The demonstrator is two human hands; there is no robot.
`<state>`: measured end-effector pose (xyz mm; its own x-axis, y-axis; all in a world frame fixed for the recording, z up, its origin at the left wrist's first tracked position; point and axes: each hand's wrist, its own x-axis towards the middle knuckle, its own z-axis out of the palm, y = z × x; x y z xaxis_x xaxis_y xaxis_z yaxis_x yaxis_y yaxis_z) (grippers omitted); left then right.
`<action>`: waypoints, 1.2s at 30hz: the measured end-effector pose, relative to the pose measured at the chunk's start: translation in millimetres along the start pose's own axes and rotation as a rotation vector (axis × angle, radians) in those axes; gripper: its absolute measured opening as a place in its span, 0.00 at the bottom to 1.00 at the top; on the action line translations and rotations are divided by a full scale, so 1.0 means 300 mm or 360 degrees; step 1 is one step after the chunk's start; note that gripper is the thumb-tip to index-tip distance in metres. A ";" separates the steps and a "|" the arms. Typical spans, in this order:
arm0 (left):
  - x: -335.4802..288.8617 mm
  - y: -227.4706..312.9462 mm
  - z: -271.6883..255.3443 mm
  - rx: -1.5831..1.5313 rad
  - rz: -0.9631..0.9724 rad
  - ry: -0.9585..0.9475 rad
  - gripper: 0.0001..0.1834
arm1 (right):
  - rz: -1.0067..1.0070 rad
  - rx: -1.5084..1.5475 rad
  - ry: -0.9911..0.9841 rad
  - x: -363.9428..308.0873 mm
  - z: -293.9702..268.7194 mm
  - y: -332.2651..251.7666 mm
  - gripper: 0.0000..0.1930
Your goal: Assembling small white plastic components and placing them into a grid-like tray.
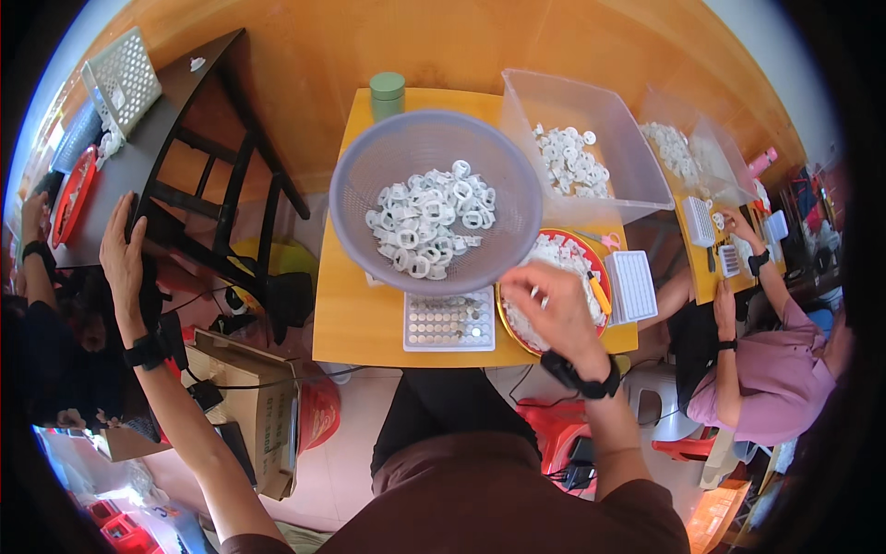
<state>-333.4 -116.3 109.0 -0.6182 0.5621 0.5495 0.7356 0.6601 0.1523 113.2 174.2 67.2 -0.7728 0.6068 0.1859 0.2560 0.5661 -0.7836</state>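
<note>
My left hand (pixel 122 251) reaches out to the left, fingers stretched and apart, against the edge of a dark table (pixel 175 102). It holds nothing. My right hand (pixel 556 303) is closed with curled fingertips above a red-rimmed round tray (pixel 604 263) of small white pieces; a tiny whitish bit shows at the fingers, too small to name. Beside that hand stands a grey-purple plastic basket (pixel 346 208) holding many white ring-shaped plastic parts (pixel 429 222). Below the basket lies a white gridded tray (pixel 449 343) with round silvery discs in its cells. A yellow-handled tool (pixel 600 294) rests on the round tray.
On the yellow table (pixel 355 332) are a green canister (pixel 388 97), a clear bin (pixel 591 88) of white parts and a white compartment tray (pixel 634 286). A person in pink (pixel 766 388) works at the right; another person's arm (pixel 37 249) shows far left. A cardboard box (pixel 249 406) stands below.
</note>
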 end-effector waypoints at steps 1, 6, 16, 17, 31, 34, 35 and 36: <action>-0.004 0.016 -0.014 0.0015 0.0001 0.0013 0.22 | -0.0010 -0.0002 -0.0014 0.061 -0.006 0.004 0.06; 0.019 0.058 -0.004 0.0036 -0.0062 0.0003 0.22 | -0.0456 -0.0843 -0.0486 0.299 0.049 0.177 0.12; -0.001 0.020 0.003 0.0141 -0.0065 0.0099 0.22 | -0.0049 -0.0959 -0.1275 0.399 0.146 0.248 0.15; 0.002 0.023 0.008 0.0144 -0.0063 0.0108 0.22 | -0.0040 -0.0957 -0.1288 0.409 0.145 0.243 0.15; -0.314 0.469 -0.063 -0.1448 -0.0386 -0.0033 0.17 | -0.0281 0.0278 -0.0202 -0.021 0.065 -0.030 0.11; -0.453 0.709 -0.034 -0.1854 -0.0583 -0.0507 0.13 | -0.0302 0.0280 -0.0136 -0.086 0.099 -0.023 0.10; -0.507 0.734 -0.008 -0.1984 -0.0560 -0.0686 0.13 | -0.0331 0.0295 -0.0139 -0.098 0.115 -0.028 0.10; -0.557 0.777 0.014 -0.2275 -0.0751 -0.0854 0.13 | -0.0357 0.0308 -0.0139 -0.107 0.131 -0.034 0.10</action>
<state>-59.8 -54.4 49.3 -0.6493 0.7582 -0.0599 -0.0885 0.0030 0.9961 112.7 127.1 45.8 -0.8467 0.4235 0.3221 -0.0358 0.5587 -0.8286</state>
